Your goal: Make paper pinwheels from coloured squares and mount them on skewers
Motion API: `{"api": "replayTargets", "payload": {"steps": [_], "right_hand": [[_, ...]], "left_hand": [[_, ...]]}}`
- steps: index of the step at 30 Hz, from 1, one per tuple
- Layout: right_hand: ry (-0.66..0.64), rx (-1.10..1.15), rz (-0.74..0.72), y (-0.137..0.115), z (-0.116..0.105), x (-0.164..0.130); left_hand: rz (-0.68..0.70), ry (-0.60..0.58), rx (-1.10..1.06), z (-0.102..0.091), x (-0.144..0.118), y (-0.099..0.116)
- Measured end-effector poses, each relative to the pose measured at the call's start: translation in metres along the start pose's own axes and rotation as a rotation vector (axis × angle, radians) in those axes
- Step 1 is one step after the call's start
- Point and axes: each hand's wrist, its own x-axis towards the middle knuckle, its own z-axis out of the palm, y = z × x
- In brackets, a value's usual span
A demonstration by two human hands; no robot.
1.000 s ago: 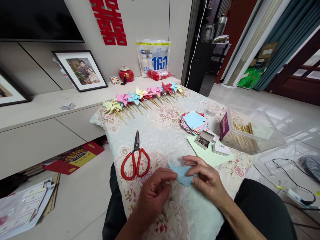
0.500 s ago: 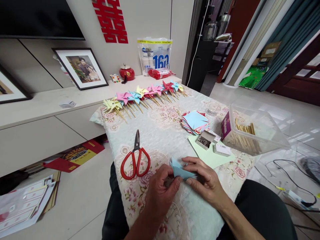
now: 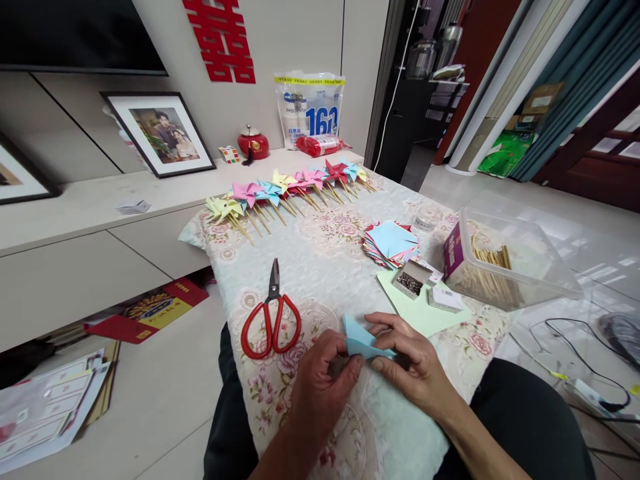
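Observation:
A piece of light blue paper (image 3: 361,339), partly folded, is held between both hands above the near part of the table. My left hand (image 3: 327,373) pinches its left side between thumb and fingers. On the other side, my right hand (image 3: 407,357) grips the paper's right edge, thumb below and fingers curled over it. The fingers cover part of the folds. Red-handled scissors (image 3: 271,327) lie to the left of my left hand, blades pointing away. Beyond my right hand is a small open box of metal pins (image 3: 410,283) on a pale green sheet (image 3: 425,322).
A stack of cut coloured paper squares (image 3: 391,241) lies mid-table. Finished paper pinwheels on sticks (image 3: 284,190) line the far edge. At the right stands a clear plastic bin (image 3: 540,280) with wooden sticks (image 3: 493,263). A roll of clear tape (image 3: 427,217) sits near it.
My right fingers have shifted slightly on the blue paper, and its raised fold has moved a little. Both hands stay in nearly the same place.

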Motion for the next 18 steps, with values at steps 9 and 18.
{"api": "replayTargets", "payload": {"steps": [9,18], "right_hand": [[-0.014,0.070,0.079,-0.003,0.000,0.001],[0.069,0.135,0.265,0.003,0.006,-0.005]], "left_hand": [[-0.015,0.037,-0.035,0.000,0.000,0.005],[-0.006,0.063,-0.052,0.001,0.001,0.013]]}}
